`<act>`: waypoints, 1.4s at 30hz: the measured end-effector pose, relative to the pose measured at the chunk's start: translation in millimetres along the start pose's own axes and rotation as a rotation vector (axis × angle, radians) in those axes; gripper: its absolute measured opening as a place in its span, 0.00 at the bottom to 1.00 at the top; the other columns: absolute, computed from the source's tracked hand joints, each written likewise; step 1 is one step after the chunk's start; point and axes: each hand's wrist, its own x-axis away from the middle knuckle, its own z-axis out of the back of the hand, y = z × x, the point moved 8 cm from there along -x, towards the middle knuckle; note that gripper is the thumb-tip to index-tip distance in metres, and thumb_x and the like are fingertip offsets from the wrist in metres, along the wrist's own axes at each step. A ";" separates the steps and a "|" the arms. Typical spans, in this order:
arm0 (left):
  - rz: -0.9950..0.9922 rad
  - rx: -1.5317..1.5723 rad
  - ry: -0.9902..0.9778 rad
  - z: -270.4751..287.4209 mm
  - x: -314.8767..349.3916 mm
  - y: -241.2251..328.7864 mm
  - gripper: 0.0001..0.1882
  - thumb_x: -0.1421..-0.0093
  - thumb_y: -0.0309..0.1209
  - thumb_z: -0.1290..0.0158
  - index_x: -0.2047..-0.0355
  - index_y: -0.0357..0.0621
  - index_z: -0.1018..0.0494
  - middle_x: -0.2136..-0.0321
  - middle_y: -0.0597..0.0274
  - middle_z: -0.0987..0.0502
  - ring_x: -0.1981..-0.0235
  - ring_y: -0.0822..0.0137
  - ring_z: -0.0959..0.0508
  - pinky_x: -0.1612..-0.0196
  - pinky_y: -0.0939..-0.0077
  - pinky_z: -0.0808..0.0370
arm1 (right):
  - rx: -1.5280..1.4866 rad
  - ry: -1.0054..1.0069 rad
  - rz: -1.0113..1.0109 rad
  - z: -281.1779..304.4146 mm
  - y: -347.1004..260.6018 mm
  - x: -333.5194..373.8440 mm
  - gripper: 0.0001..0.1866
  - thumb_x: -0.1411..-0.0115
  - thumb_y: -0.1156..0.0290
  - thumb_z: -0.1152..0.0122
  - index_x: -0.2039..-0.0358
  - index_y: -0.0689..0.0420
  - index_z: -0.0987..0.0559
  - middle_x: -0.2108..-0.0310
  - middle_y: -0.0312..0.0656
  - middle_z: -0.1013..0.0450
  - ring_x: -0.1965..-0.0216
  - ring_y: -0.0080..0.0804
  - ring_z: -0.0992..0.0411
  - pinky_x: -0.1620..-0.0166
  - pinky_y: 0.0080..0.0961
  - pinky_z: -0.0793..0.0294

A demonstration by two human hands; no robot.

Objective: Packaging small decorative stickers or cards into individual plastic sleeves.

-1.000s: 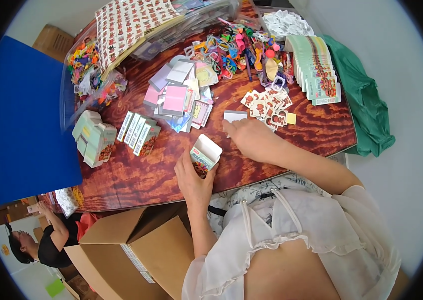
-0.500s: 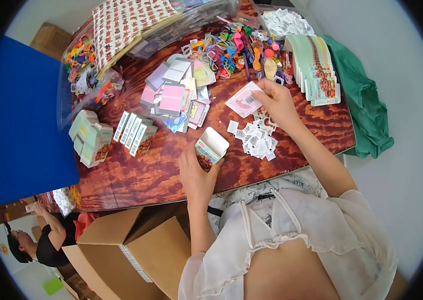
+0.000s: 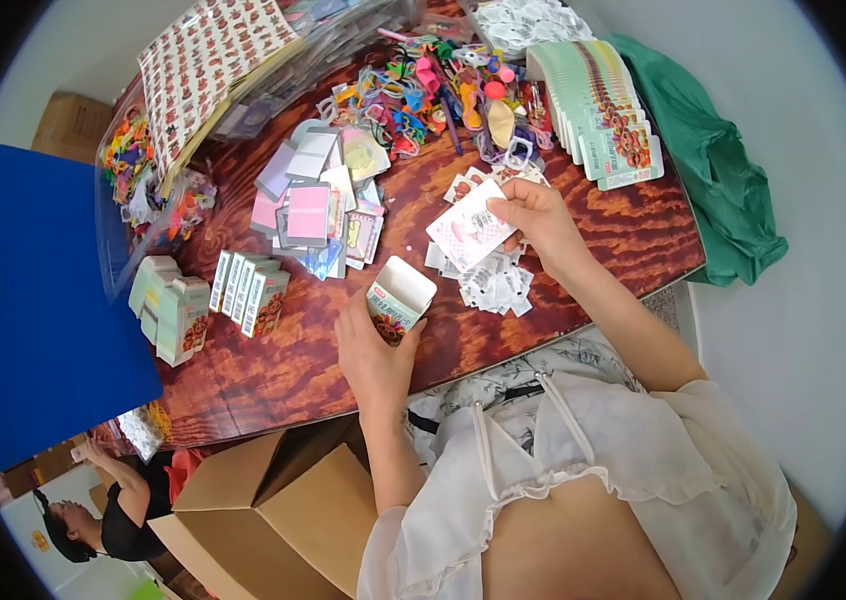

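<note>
My left hand [image 3: 375, 360] is wrapped round a small green printed box [image 3: 398, 300], whose top is open and whose white flap stands up. Between thumb and fingers, my right hand [image 3: 541, 225] pinches a pink-and-white card [image 3: 470, 228]. That card hangs over a heap of small white printed slips [image 3: 496, 290], covering part of it. Left of it lies a loose pile of pastel cards and small packets [image 3: 308, 215]. Filled green boxes [image 3: 248, 295] stand in a row at the left, beside a stack of similar boxes [image 3: 173, 310].
Colourful small trinkets [image 3: 433, 90] spread across the back. Flat green cartons [image 3: 608, 120] fan out at the right, near a green cloth [image 3: 708, 160]. A printed sticker sheet [image 3: 213, 70] rests on a clear bin. Below the table's edge stands a cardboard box [image 3: 243, 510]; another person [image 3: 108, 500] is beyond.
My right hand has brought the card slightly left and down, and its printed face is turned differently. The whole view has shifted a little. My left hand keeps hold of the box.
</note>
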 end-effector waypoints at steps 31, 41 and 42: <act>-0.123 -0.046 -0.001 -20.2 -2.3 29.1 0.39 0.57 0.35 0.28 0.46 0.39 0.33 0.55 0.50 0.27 0.52 0.47 0.28 0.51 0.57 0.29 | 0.287 -0.172 -0.023 -37.2 13.2 30.7 0.20 0.35 0.82 0.52 0.43 0.61 0.26 0.67 0.34 0.25 0.74 0.15 0.29 0.74 0.15 0.28; -0.119 -0.053 -0.009 -22.2 -0.1 27.3 0.39 0.55 0.33 0.30 0.44 0.36 0.35 0.53 0.47 0.28 0.51 0.45 0.29 0.51 0.55 0.29 | 0.405 -0.362 0.161 -52.9 0.5 40.8 0.28 0.39 0.87 0.54 0.39 0.53 0.26 0.57 0.37 0.31 0.70 0.17 0.29 0.69 0.16 0.27; -0.105 -0.038 -0.004 -22.5 -0.5 25.6 0.39 0.54 0.33 0.30 0.44 0.37 0.35 0.52 0.47 0.28 0.51 0.45 0.30 0.51 0.55 0.29 | 0.358 -0.406 0.076 -56.4 2.7 43.4 0.29 0.40 0.87 0.54 0.39 0.53 0.26 0.57 0.37 0.32 0.69 0.18 0.29 0.68 0.17 0.28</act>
